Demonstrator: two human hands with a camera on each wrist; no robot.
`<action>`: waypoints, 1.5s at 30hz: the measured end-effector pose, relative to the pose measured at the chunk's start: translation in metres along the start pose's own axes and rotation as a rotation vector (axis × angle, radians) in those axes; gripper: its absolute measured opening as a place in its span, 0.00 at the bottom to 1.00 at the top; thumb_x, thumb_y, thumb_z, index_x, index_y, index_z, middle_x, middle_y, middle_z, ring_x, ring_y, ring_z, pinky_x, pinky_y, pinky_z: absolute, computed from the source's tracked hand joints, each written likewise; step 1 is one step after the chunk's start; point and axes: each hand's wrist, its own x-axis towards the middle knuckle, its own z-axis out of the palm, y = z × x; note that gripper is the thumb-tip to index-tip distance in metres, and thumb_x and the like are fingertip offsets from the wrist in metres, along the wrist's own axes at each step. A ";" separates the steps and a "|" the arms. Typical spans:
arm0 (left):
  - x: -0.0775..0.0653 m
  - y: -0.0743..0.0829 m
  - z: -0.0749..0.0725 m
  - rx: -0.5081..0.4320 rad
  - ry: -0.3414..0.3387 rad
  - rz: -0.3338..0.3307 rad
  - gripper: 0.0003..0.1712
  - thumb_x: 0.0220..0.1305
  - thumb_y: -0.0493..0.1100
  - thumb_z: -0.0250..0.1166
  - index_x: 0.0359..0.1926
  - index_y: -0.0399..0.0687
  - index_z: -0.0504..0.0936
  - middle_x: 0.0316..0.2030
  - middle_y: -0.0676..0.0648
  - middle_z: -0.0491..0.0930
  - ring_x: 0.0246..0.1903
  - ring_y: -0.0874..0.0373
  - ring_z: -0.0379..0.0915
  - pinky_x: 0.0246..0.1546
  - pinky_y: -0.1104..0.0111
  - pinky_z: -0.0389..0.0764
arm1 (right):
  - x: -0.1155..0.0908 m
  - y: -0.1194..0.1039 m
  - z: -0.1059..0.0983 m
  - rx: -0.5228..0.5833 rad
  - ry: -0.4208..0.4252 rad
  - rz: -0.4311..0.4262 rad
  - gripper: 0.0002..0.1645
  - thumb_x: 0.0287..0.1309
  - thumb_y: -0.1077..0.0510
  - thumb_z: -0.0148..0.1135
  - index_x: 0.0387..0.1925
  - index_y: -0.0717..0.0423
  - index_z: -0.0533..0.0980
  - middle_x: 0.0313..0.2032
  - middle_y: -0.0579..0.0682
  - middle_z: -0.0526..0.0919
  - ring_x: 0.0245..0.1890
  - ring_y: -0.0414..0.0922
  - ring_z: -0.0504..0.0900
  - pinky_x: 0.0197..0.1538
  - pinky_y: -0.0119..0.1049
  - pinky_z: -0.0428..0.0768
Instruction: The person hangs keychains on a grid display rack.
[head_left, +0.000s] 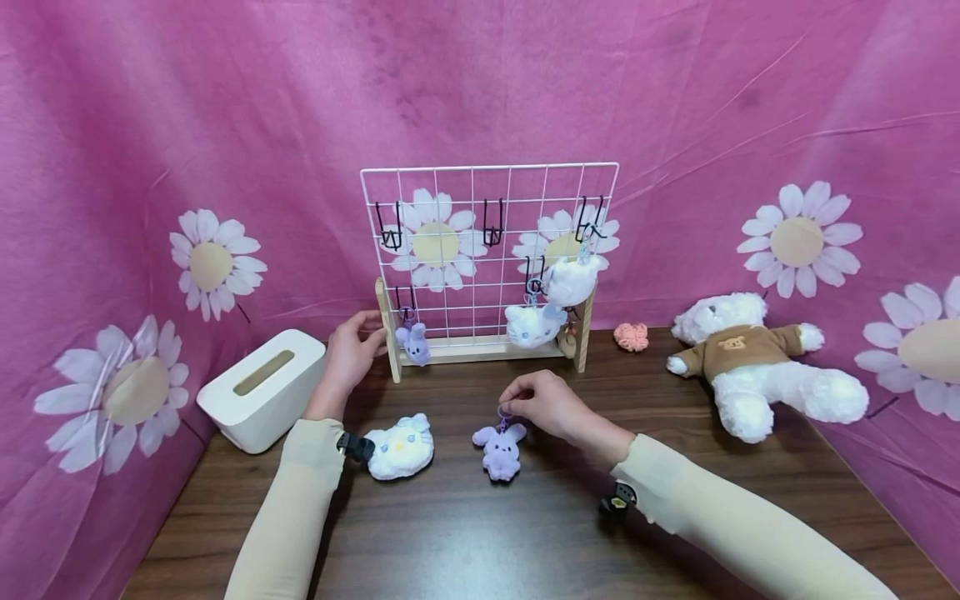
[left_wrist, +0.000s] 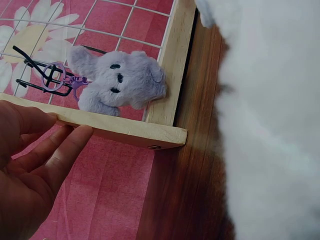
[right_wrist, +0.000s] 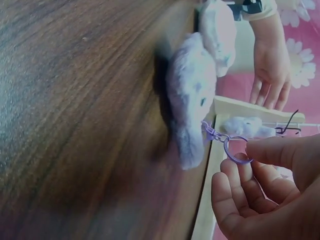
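Observation:
My right hand (head_left: pixel 551 402) pinches the purple ring (right_wrist: pixel 236 150) of a lilac bunny plush keychain (head_left: pixel 501 452) between thumb and fingers. The bunny dangles from its clasp just above the tabletop in the head view. At the left end of the white wire grid rack (head_left: pixel 472 308), my left hand (head_left: pixel 354 350) holds the wooden side post (left_wrist: pixel 115 127) with thumb and fingertips. Another lilac bunny keychain (left_wrist: pixel 122 77) hangs from a black hook right by that post. Two white plush keychains, a cat face (head_left: pixel 534 327) and a fluffy one (head_left: pixel 572 282), hang at the grid's right.
A white plush cat face (head_left: pixel 401 448) lies on the table by my left wrist. At far left stands a white tissue box (head_left: pixel 262 392). A coral fuzzy piece (head_left: pixel 632 337) and a white teddy bear (head_left: pixel 753 358) lie right of the rack. Black hooks (head_left: pixel 492 223) sit higher on the grid.

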 end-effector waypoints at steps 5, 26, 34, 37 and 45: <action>-0.001 -0.001 0.000 -0.007 -0.006 -0.008 0.22 0.85 0.37 0.62 0.73 0.35 0.79 0.62 0.30 0.85 0.58 0.37 0.88 0.58 0.53 0.98 | -0.003 -0.005 -0.003 -0.020 0.007 -0.036 0.03 0.71 0.58 0.75 0.40 0.50 0.92 0.37 0.44 0.94 0.41 0.37 0.85 0.51 0.35 0.86; 0.000 0.000 -0.002 -0.023 -0.011 -0.012 0.23 0.85 0.37 0.62 0.74 0.34 0.79 0.63 0.28 0.84 0.59 0.36 0.87 0.59 0.51 0.97 | -0.012 -0.039 -0.026 -0.093 0.087 -0.144 0.03 0.73 0.57 0.74 0.40 0.49 0.91 0.38 0.44 0.94 0.39 0.38 0.85 0.42 0.29 0.85; 0.001 0.000 0.000 -0.013 -0.016 -0.019 0.23 0.86 0.37 0.61 0.75 0.35 0.78 0.63 0.29 0.84 0.59 0.37 0.87 0.58 0.54 0.97 | -0.007 -0.046 -0.033 -0.103 0.086 -0.154 0.03 0.73 0.57 0.74 0.39 0.48 0.91 0.39 0.45 0.94 0.39 0.39 0.85 0.44 0.33 0.86; 0.001 0.000 0.000 -0.017 -0.015 -0.020 0.23 0.85 0.37 0.62 0.74 0.35 0.79 0.63 0.29 0.84 0.59 0.37 0.87 0.58 0.56 0.98 | -0.004 -0.050 -0.036 -0.111 0.091 -0.158 0.03 0.73 0.58 0.74 0.40 0.49 0.91 0.40 0.46 0.94 0.40 0.39 0.86 0.44 0.33 0.86; 0.001 0.000 -0.001 -0.013 -0.011 -0.019 0.23 0.85 0.38 0.63 0.74 0.36 0.79 0.63 0.30 0.85 0.57 0.38 0.88 0.57 0.56 0.98 | 0.003 -0.063 -0.049 -0.129 0.115 -0.182 0.03 0.73 0.58 0.74 0.41 0.51 0.91 0.40 0.49 0.94 0.39 0.41 0.86 0.44 0.32 0.85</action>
